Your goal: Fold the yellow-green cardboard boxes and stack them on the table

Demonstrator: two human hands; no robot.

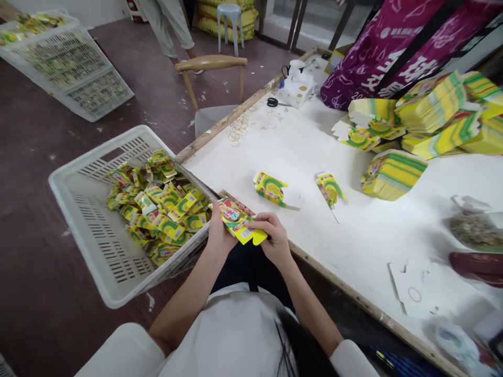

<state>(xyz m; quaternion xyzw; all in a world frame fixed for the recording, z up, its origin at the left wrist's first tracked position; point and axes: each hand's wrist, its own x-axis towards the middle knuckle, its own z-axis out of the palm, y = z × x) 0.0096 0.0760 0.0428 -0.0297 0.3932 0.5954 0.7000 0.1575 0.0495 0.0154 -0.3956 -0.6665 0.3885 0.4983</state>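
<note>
Between my two hands, just off the table's front edge, is a yellow and green printed carton (234, 215) with open flaps at its near end. My left hand (220, 230) is closed around its left side, thumb along the edge. The fingers of my right hand (273, 235) pinch its right side near the yellow flap. To the left, a white plastic basket (65, 191) holds many small folded cartons (168, 209) of the same print. A small stack of flat cartons (271, 189) lies on the table past my hands, with another flat carton (330, 188) to its right.
Bundled flat cartons (393, 175) are heaped on the white table (298, 141) at the right. Scissors (273, 102) and rubber bands (238, 128) lie near the far edge. A chair (212, 64) stands beyond; a person's legs (167, 26) and a filled crate (78, 63) are farther back.
</note>
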